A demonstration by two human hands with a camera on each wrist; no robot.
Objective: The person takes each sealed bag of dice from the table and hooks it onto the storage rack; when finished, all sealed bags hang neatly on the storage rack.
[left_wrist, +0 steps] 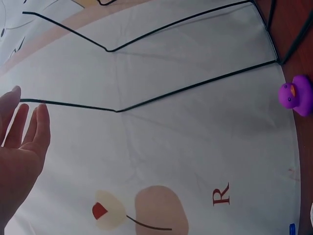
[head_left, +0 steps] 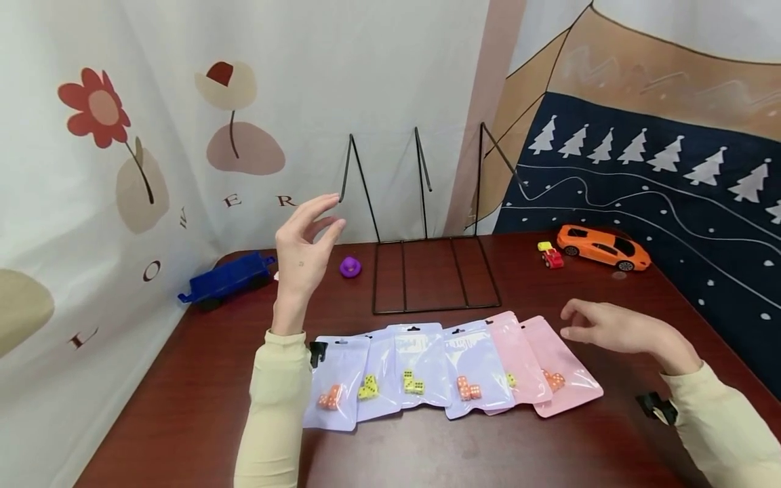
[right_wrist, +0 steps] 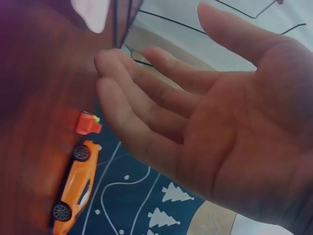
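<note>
In the head view my left hand (head_left: 303, 254) is raised, with thumb and fingertips apart. It is nearest the left prong of a black wire rack (head_left: 421, 312); the left wrist view shows the prong's end (left_wrist: 73, 104) by my fingertips, and I cannot tell whether they touch. My right hand (head_left: 616, 329) hovers, loosely curved and holding nothing, just right of the pouches. Several zip pouches with hang holes overlap in a row on the table: lilac ones (head_left: 427, 346) on the left, pink ones (head_left: 573, 359) on the right. Orange dice (head_left: 468, 389) and yellow dice (head_left: 412, 383) show inside.
A blue toy trailer (head_left: 226, 278) stands back left, a purple rubber duck (head_left: 350, 267) left of the rack. Back right are an orange toy car (head_left: 603, 247) and a small red-and-yellow toy vehicle (head_left: 551, 256). A printed curtain (head_left: 390, 68) hangs behind the table.
</note>
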